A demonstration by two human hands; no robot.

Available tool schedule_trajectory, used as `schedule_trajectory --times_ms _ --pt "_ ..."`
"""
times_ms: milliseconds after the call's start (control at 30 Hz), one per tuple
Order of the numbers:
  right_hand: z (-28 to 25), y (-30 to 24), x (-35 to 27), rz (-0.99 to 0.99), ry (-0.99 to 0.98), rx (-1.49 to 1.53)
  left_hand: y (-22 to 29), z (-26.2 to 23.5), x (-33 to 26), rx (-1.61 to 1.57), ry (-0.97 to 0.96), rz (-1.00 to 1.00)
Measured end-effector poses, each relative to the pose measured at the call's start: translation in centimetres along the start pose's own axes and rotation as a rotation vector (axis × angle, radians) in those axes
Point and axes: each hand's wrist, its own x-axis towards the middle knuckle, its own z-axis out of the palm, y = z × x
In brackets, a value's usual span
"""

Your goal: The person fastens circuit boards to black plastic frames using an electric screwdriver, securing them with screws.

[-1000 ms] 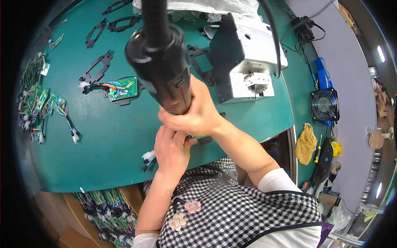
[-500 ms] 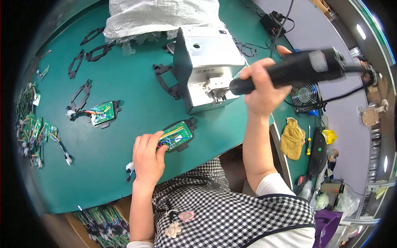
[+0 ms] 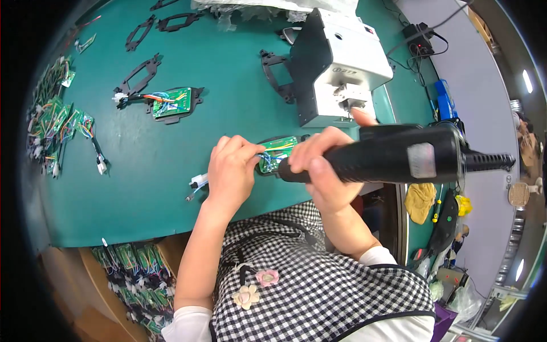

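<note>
My right hand [image 3: 327, 171] is wrapped round the front part of a black corded electric screwdriver [image 3: 393, 154]. The tool lies nearly level, its nose over the right part of a green circuit board [image 3: 276, 149]; its tip is hidden. My left hand [image 3: 232, 171] pinches at the board's left edge, where coloured wires run under the fingers. The board sits in a black plastic frame on the green table, and a white connector [image 3: 199, 180] pokes out left of that hand. Farther left lies a second wired board [image 3: 172, 102] on its black frame.
A silver-and-black screw feeder [image 3: 347, 62] stands beyond my right hand. Loose black frames [image 3: 139, 74] lie at the far left, beside a heap of wired boards [image 3: 57, 122]. More boards fill a box [image 3: 137, 256] below the table edge. A glove [image 3: 420, 202] lies at right.
My right hand has brought the electric screwdriver from the screw feeder left and nearer, over the board. My left hand stays at the board. The whole view has shifted.
</note>
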Motion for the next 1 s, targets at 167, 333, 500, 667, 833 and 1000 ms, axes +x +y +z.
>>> schedule_trajectory --times_ms 167,333,500,667,833,1000 --pt "-0.1 2.0 0.2 0.015 -0.032 0.036 0.2 0.4 -0.1 0.016 0.010 0.002" --pt "0.5 2.2 1.1 0.129 -0.228 -0.124 0.2 0.6 -0.1 0.048 0.022 0.010" --pt "1.4 2.6 3.0 0.086 -0.482 -0.293 -0.3 0.9 -0.3 0.009 0.065 0.019" --pt "0.6 3.4 1.7 -0.156 -0.486 -0.232 0.0 0.6 0.0 0.009 0.173 0.073" --pt "-0.8 -2.1 1.8 -0.082 -0.112 0.241 -0.9 -4.3 0.6 0.018 0.181 0.170" --pt "-3.3 -2.0 0.7 0.020 -0.026 0.186 -7.3 -13.1 5.2 0.064 0.326 -0.080"
